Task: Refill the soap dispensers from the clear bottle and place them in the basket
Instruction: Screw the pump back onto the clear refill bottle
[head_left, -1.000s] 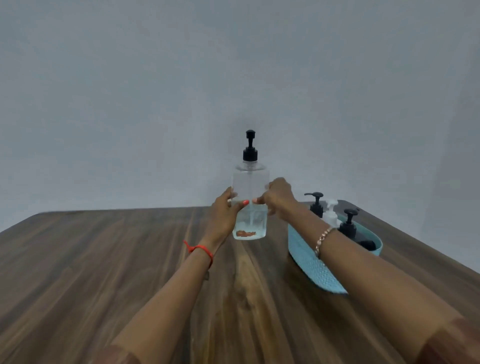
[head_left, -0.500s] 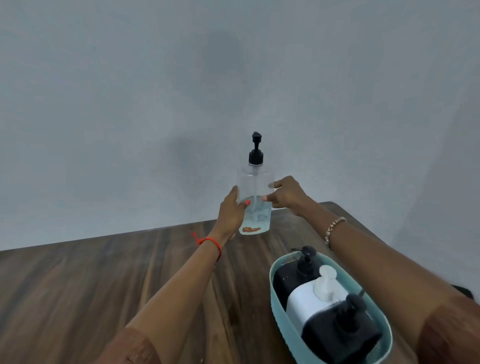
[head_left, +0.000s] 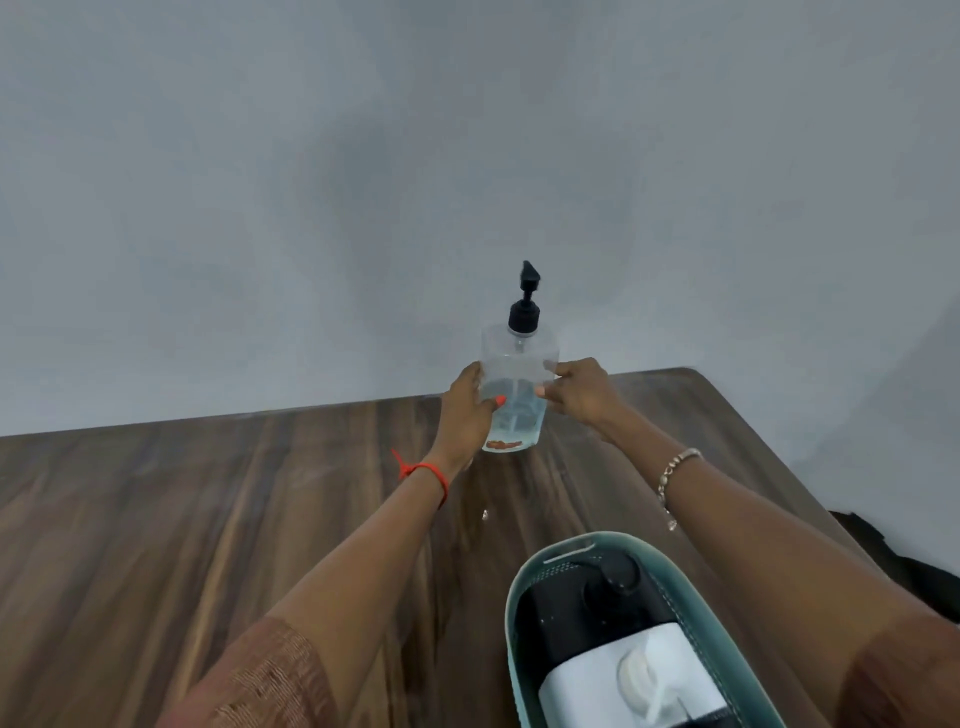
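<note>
Wood-grain surface (head_left: 208, 519) runs to a grey wall. Nearest you, the teal basket (head_left: 524, 597) already holds black and white dispensers. Farther out, the clear bottle (head_left: 517, 384) stands upright, its pump on; your left hand (head_left: 465, 410) and right hand (head_left: 582, 389) clasp its sides, likely steadying it.

1. A clear plastic bottle with a black pump top (head_left: 517, 387) stands upright on the dark wooden table (head_left: 182, 519).
2. The left hand (head_left: 466, 410) and right hand (head_left: 581, 389) grip its sides.
3. A teal plastic basket (head_left: 514, 597) nearer the camera holds a black dispenser (head_left: 582, 613) and a white dispenser (head_left: 587, 675).
</note>
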